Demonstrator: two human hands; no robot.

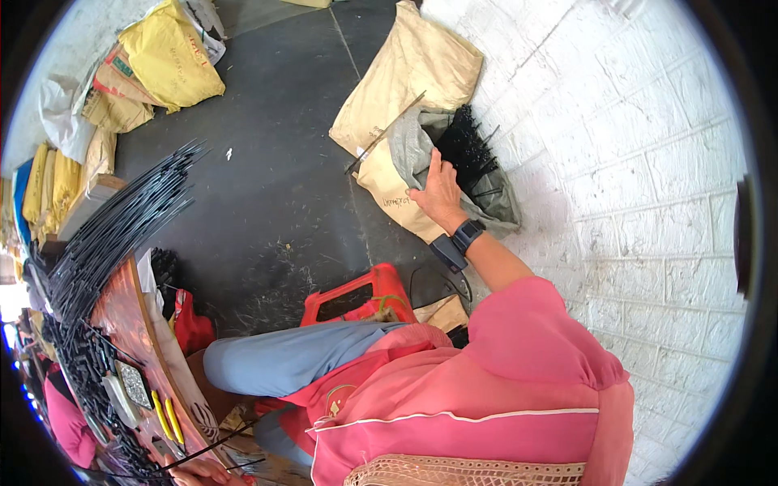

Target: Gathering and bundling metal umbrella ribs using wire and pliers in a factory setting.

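Right hand at the mouth of a grey bag of black strips, beside white wall; thumb and index finger spread, cannot tell if gripping. Left hand, partly cut off, by a thin black rod near the workbench; finger state unclear.

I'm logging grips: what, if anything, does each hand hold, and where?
Right hand at the grey bag's mouth; grip cannot be told. Left hand by a black rod; hold unclear.

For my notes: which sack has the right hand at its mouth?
The grey-lined sack by the white wall, with black strands inside; only its rim meets the right hand.
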